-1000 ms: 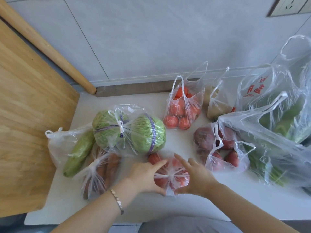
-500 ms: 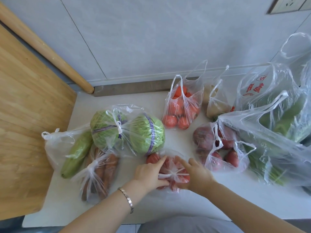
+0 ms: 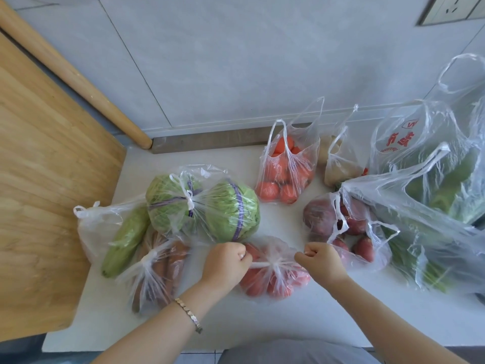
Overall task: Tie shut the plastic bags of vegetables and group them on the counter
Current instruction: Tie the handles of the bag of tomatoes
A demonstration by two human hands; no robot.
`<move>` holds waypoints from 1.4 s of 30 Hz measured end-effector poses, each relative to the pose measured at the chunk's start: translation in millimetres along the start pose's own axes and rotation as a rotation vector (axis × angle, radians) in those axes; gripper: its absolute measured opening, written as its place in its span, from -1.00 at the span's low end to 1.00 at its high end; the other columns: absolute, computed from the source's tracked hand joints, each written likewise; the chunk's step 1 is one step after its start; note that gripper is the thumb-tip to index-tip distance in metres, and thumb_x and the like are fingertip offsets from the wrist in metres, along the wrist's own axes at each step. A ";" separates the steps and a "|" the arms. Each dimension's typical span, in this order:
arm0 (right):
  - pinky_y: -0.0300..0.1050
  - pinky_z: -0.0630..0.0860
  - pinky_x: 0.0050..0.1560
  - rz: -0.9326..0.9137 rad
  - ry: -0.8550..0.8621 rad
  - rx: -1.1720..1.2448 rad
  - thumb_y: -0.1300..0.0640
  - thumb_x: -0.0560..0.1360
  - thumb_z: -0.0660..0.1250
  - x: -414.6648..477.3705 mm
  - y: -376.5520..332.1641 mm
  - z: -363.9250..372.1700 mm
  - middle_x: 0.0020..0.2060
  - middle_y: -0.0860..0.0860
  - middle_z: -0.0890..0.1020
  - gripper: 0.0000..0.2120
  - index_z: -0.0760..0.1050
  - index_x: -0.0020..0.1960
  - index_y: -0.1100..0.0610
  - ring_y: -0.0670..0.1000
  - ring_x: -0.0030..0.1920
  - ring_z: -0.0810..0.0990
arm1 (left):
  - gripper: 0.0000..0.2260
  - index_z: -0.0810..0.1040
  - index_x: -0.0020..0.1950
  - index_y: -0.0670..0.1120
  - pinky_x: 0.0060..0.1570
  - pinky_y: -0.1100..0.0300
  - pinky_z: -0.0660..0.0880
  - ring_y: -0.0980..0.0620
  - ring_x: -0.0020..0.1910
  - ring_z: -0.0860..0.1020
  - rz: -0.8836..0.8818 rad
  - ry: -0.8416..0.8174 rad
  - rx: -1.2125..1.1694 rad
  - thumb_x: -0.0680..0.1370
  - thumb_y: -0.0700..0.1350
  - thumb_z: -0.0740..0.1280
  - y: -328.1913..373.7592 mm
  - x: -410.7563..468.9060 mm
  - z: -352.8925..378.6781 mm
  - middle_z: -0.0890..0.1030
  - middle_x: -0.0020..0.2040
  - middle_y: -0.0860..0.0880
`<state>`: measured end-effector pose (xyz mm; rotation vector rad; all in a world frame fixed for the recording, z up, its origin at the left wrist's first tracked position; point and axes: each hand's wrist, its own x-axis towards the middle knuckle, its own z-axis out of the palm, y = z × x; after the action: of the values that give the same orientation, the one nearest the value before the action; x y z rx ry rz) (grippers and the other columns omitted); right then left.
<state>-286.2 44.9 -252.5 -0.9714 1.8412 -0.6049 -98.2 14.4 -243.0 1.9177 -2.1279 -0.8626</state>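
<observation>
A second ago your fingers lay spread over the bag of tomatoes (image 3: 273,281). Now your left grip (image 3: 227,262) and right grip (image 3: 321,261) are each clenched on a handle end and drawn apart, so the 2 strands stand taut through the knot (image 3: 273,264). I judge the knot is being cinched and this bag is nearly tied, ready to count with the tied bags on its left, just beside the cabbage bag (image 3: 204,206). The bag sits at the near middle of the worktop (image 3: 288,319), its gathered neck pointing up at you, its long axis and the strands running left to right.
</observation>
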 end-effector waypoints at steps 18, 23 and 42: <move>-0.23 0.59 -0.17 -0.298 -0.153 0.522 0.52 0.48 0.16 -7.4 -30.3 14.1 -0.20 0.05 0.55 -0.54 0.37 0.26 0.10 -0.10 -0.36 0.61 | -0.85 0.44 -0.13 -0.13 0.06 0.08 0.47 -0.02 -0.15 0.55 -0.301 -0.092 -1.602 0.57 -0.28 0.12 45.0 0.3 -27.5 0.57 -0.19 -0.10; -0.23 0.57 -0.33 -0.167 -0.155 0.507 0.50 0.42 0.27 0.5 -29.1 21.2 -0.43 -0.02 0.61 -0.75 0.55 0.05 0.33 -0.08 -0.51 0.55 | -0.80 0.53 -0.06 -0.12 -0.14 0.21 0.54 0.09 -0.29 0.59 -0.025 -0.111 -1.163 0.58 -0.33 0.14 45.8 -9.9 -20.9 0.62 -0.27 0.02; -0.16 0.49 -0.12 -0.016 -0.136 0.569 0.31 0.42 0.37 -13.5 -20.5 17.5 -0.48 -0.02 0.61 -0.79 0.63 -0.34 0.09 -0.04 -0.36 0.53 | -0.83 0.53 0.06 -0.14 -0.13 0.25 0.42 -0.03 -0.08 0.59 0.261 -0.029 -0.118 0.58 -0.09 0.22 34.8 5.9 -7.2 0.65 -0.06 -0.08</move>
<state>-259.7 44.5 -238.2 -0.6250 1.4219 -0.9790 -125.9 7.1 -221.1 1.5380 -2.2236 -0.9422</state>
